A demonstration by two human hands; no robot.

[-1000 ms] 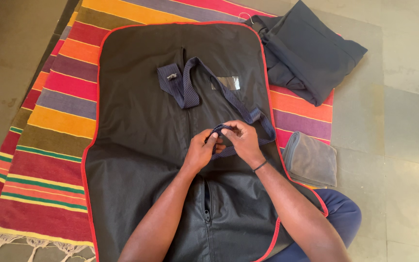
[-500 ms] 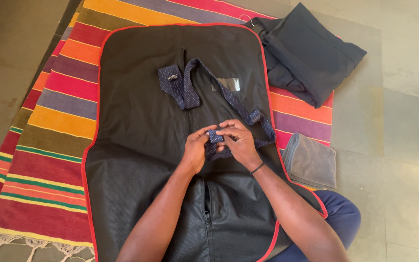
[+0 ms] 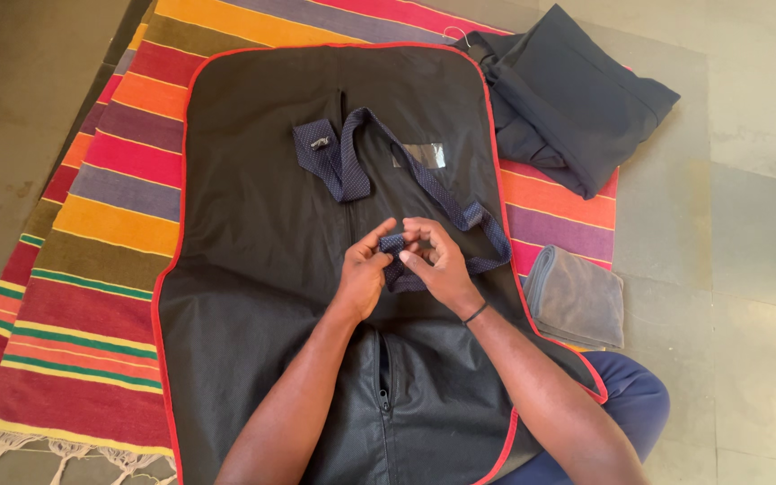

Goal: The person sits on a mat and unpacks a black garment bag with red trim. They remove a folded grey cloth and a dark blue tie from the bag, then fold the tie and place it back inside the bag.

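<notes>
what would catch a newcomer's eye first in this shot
The brightly striped rug on the stone floor stands out most, with a black garment bag edged in red spread flat across it. At the bag's middle, the left hand and right hand pinch one end of a navy dotted necktie that trails up the bag. A folded dark garment lies at the upper right, a folded grey cloth below it.

One garment bag (image 3: 262,233), one necktie (image 3: 343,166), one striped rug (image 3: 101,198), one folded dark garment (image 3: 577,108) and one grey cloth (image 3: 577,296) are being shown.

Navy dotted necktie (image 3: 348,171), striped rug (image 3: 101,224)
</notes>
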